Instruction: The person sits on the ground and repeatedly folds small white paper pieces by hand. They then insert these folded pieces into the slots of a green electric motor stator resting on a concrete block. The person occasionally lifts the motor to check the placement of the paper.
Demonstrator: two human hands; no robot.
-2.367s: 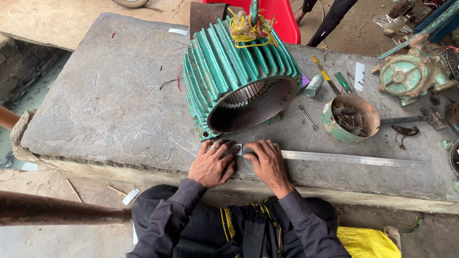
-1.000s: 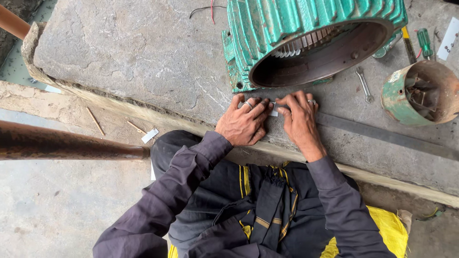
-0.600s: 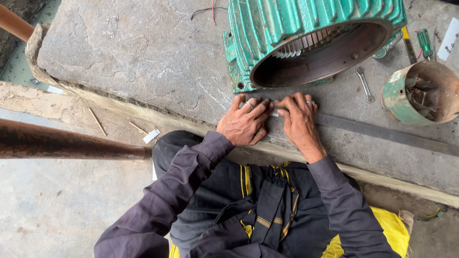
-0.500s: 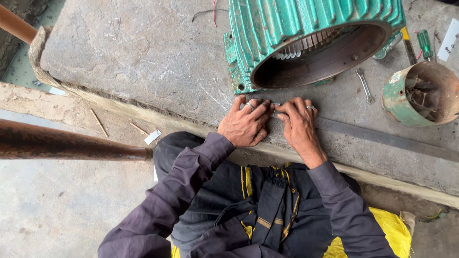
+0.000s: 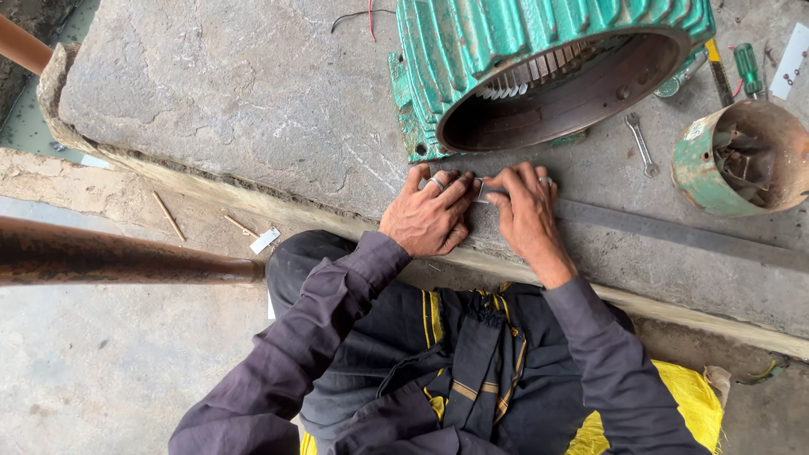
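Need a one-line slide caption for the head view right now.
Left hand and right hand press a small pale strip on the stone slab, before a green motor housing.

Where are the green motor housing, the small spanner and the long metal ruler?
green motor housing (image 5: 497, 50), head view, on its ribbed outer shell.
small spanner (image 5: 641, 144), head view, on its shaft.
long metal ruler (image 5: 674, 233), head view, on the flat strip right of the right hand (image 5: 527, 211).

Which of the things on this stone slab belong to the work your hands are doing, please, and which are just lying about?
In hand:
left hand
right hand
small pale strip pinched between them
long steel ruler

Lying about:
green motor housing
spanner
rusty green can
green-handled screwdriver
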